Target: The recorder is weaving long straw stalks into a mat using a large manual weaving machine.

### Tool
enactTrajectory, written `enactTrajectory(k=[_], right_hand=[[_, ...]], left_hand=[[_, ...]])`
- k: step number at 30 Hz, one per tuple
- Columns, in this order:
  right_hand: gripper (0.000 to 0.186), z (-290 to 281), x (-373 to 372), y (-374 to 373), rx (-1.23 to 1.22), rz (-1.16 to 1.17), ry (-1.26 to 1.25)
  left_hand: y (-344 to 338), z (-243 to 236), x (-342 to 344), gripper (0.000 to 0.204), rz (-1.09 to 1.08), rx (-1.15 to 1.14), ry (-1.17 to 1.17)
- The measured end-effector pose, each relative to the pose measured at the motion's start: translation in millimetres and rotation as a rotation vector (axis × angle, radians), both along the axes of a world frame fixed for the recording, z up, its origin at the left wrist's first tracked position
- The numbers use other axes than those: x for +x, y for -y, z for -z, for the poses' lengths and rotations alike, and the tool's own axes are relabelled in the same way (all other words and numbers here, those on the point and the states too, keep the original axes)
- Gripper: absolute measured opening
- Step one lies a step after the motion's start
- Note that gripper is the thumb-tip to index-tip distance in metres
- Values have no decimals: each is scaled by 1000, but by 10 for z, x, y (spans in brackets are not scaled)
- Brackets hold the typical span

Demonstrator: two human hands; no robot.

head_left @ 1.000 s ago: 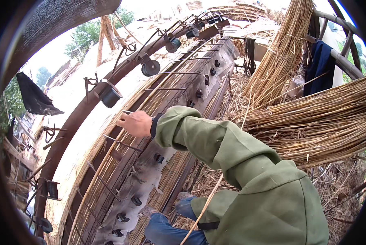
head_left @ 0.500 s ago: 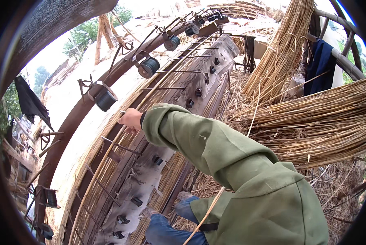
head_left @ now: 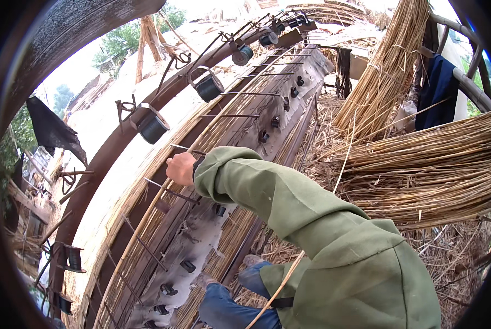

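My right hand (head_left: 180, 169), in a green sleeve (head_left: 289, 192), reaches left across a long loom-like frame. Its fingers are curled closed round a long reed stalk (head_left: 141, 215) that runs along the frame over a row of thin metal rods. One metal rod (head_left: 172, 190) sticks out just below the hand, and another (head_left: 180, 147) just above it. The hand hides the part of the stalk inside its grip. Wire spools (head_left: 153, 128) hang from a curved brown beam (head_left: 105, 164) beyond the hand. My left hand is out of sight.
Reed bundles lie at right (head_left: 421, 164) and lean upright (head_left: 390, 66) behind. A pale sheet (head_left: 188, 241) with several black clips covers the frame's near side. My jeans (head_left: 229, 307) show below. A loose reed (head_left: 281, 288) slants under my arm. Dark cloth (head_left: 438, 90) hangs at right.
The hand has shifted slightly down the stalk, away from the rod above it, and its fingers look more tightly curled. The whole view has moved a little, so the frame appears further right.
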State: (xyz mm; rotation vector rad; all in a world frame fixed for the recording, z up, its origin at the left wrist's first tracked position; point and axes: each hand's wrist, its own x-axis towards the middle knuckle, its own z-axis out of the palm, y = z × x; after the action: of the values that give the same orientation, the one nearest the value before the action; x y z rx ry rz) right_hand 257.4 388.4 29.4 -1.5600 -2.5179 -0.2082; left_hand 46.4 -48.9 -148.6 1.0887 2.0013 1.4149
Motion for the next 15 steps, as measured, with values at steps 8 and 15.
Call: enactTrajectory(k=[8, 15], right_hand=[[13, -277, -8, 388, 470, -182, -27], [15, -333, -58, 190, 453, -187, 0]], left_hand=[[15, 27, -52, 10, 17, -7, -13], [30, 47, -93, 11, 30, 11, -23]])
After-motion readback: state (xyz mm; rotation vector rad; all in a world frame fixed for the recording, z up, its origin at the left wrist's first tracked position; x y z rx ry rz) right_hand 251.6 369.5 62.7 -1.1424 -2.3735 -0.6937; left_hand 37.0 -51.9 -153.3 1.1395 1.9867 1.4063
